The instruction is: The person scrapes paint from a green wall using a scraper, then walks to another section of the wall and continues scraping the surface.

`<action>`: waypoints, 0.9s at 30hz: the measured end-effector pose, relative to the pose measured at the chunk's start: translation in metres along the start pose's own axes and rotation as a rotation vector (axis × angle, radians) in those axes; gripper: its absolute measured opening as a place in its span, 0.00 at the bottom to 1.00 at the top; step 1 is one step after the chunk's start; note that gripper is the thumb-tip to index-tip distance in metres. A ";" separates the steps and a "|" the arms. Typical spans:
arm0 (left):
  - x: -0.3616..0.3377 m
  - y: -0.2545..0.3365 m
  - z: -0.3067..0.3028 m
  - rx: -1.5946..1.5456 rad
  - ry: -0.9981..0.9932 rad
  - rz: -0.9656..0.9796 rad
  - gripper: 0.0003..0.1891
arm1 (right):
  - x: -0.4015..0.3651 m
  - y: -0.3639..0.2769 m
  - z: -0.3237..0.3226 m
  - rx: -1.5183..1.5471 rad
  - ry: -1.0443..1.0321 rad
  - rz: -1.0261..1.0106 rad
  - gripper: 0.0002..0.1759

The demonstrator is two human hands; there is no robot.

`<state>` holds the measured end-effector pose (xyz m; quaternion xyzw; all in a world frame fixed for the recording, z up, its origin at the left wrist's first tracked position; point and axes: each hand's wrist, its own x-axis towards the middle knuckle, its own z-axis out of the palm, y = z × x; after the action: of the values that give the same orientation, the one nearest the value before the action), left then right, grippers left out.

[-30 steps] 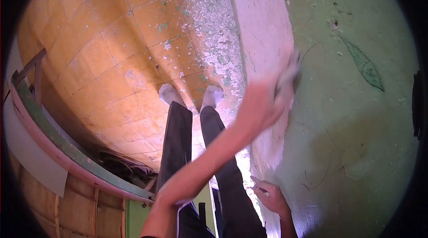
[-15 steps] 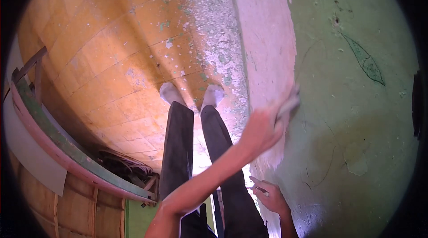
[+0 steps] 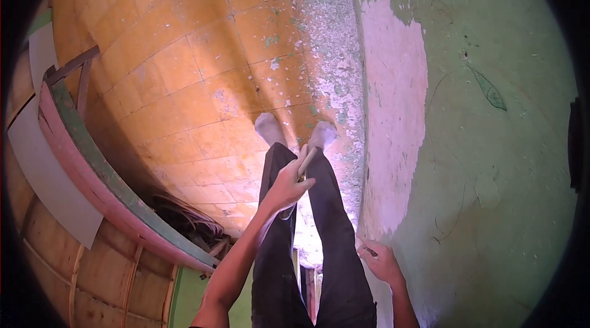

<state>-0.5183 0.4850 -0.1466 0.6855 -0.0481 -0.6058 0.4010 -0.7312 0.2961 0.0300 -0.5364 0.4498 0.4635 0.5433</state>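
Note:
My left hand (image 3: 289,188) is in front of my trouser legs, its fingers closed around a pale, narrow scraper (image 3: 307,163). The scraper slants up past the fingers, and its working end is hard to make out. Low on the right, my right hand (image 3: 379,261) is beside the wall and my leg. Its fingers are partly bent, with a dark gap between them, and I see no tool there. The green wall (image 3: 479,162) has a long bare pinkish patch (image 3: 393,119) with ragged edges, where the paint is gone.
White and green paint flakes (image 3: 335,51) cover the orange tiled floor (image 3: 203,101) along the wall's foot. My socked feet (image 3: 268,128) stand on the tiles. A curved-looking green and pink ledge (image 3: 117,187) and a dark heap (image 3: 190,217) are at the left.
My left hand has come away from the wall with the scraper, moving left to in front of my legs. My right hand stays low by the wall. The view has shifted slightly.

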 end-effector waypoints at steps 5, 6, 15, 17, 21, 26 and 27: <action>-0.038 -0.017 -0.015 -0.231 -0.013 -0.244 0.41 | -0.005 -0.028 0.007 -0.071 0.052 -0.099 0.25; -0.044 -0.011 -0.017 -0.322 0.003 -0.246 0.40 | -0.006 -0.034 0.008 -0.099 0.062 -0.110 0.25; -0.067 -0.045 -0.032 0.097 0.169 -0.100 0.30 | -0.045 -0.046 0.027 -0.109 0.215 -0.146 0.24; -0.064 -0.051 -0.044 0.135 0.183 -0.120 0.31 | -0.058 -0.056 0.023 -0.107 0.292 -0.101 0.23; -0.037 -0.072 -0.071 0.251 0.189 -0.084 0.35 | -0.060 -0.057 -0.002 -0.072 0.410 -0.145 0.23; 0.025 -0.101 -0.102 0.533 0.122 -0.160 0.29 | -0.042 -0.108 -0.047 -0.139 0.422 -0.171 0.24; 0.042 -0.120 -0.104 0.595 0.140 -0.187 0.29 | -0.034 -0.117 -0.053 -0.135 0.426 -0.197 0.24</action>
<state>-0.4670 0.5936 -0.2585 0.8141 -0.1323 -0.5508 0.1277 -0.6206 0.2434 0.0820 -0.6984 0.4679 0.3137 0.4415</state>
